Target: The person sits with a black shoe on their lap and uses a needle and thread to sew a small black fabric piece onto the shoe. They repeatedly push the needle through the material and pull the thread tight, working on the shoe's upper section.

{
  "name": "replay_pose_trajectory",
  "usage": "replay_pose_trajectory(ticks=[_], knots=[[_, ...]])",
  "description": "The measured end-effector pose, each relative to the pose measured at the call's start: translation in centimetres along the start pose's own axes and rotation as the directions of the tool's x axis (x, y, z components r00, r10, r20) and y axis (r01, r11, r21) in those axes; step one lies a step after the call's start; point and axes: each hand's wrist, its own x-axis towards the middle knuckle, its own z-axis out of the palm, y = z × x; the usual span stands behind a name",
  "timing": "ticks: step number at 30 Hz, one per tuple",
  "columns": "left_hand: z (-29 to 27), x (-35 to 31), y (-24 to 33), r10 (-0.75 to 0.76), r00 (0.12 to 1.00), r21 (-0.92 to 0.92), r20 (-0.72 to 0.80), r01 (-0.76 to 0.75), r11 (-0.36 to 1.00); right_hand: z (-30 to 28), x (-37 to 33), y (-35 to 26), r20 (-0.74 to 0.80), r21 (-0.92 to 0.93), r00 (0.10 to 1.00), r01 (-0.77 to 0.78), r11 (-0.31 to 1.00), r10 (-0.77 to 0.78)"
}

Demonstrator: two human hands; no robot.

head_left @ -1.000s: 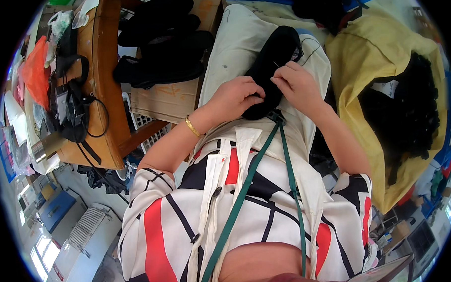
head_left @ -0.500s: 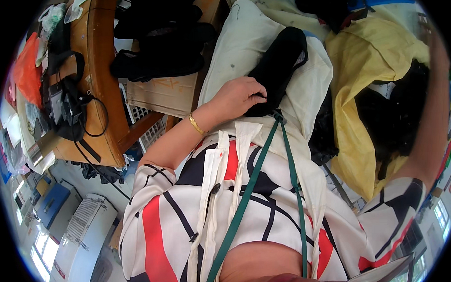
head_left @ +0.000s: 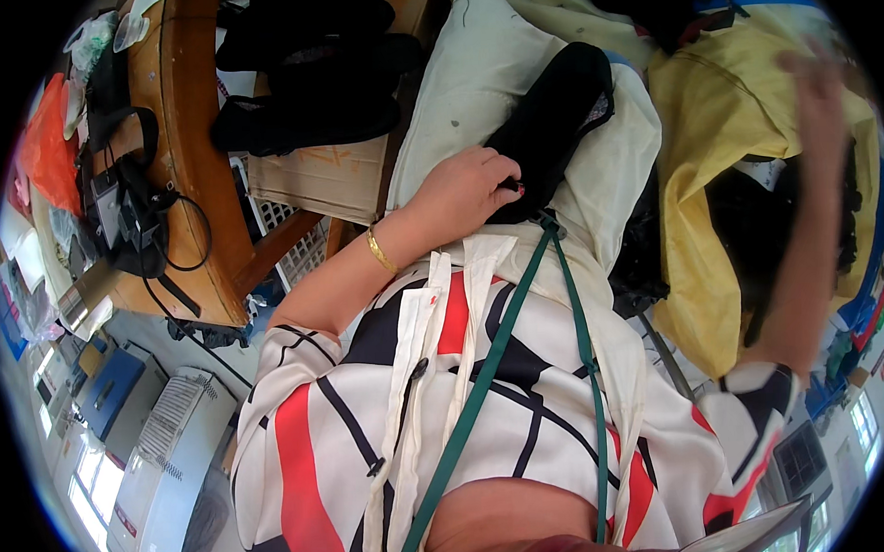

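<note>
Across my lap, on a cream apron (head_left: 474, 70), lies a black cloth shoe (head_left: 544, 136) with a patterned lining showing at its opening. The fingers of my left hand (head_left: 473, 182) are curled and closed on its near end. A gold bracelet (head_left: 381, 249) circles that wrist. My right hand (head_left: 813, 73) is raised over the yellow sack (head_left: 699, 238) at the right, and motion smears its fingers. Inside the sack is a heap of black pieces (head_left: 767, 235), too dark to make out singly. Green straps (head_left: 484, 372) hang down my front.
Several black shoes (head_left: 310, 120) are stacked on a cardboard box (head_left: 327, 183) at the left. Beside them stands a wooden table (head_left: 190, 178) with a black bag and cord (head_left: 133, 209) and an orange plastic bag (head_left: 53, 148). White appliances (head_left: 171, 451) stand at lower left.
My right arm has swung inward from the far right edge, so its hand is now above the yellow sack. My left hand stays on the shoe. The view has shifted slightly.
</note>
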Motion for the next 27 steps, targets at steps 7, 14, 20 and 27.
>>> replay_pose_trajectory(ticks=[7, 14, 20, 27], knots=[[0.7, -0.9, 0.3, -0.004, 0.998, 0.126, -0.069, 0.012, 0.992, 12.7, -15.5, -7.1, 0.704, 0.501, 0.700, -0.368, 0.783, -0.122], [2.2, -1.6, -0.4, 0.062, 0.972, 0.055, -0.228, -0.051, 0.997, 13.4, -19.9, -7.2, 0.640, 0.467, 0.729, -0.118, 0.876, -0.243], [2.4, -1.6, -0.4, 0.080, 0.960, 0.061, -0.267, -0.066, 0.996, 13.6, -20.1, -6.9, 0.630, 0.457, 0.729, -0.069, 0.887, -0.268], [2.4, -1.6, -0.4, 0.088, 0.957, 0.062, -0.276, -0.073, 0.995, 13.8, -20.2, -6.9, 0.626, 0.449, 0.729, -0.046, 0.892, -0.277]])
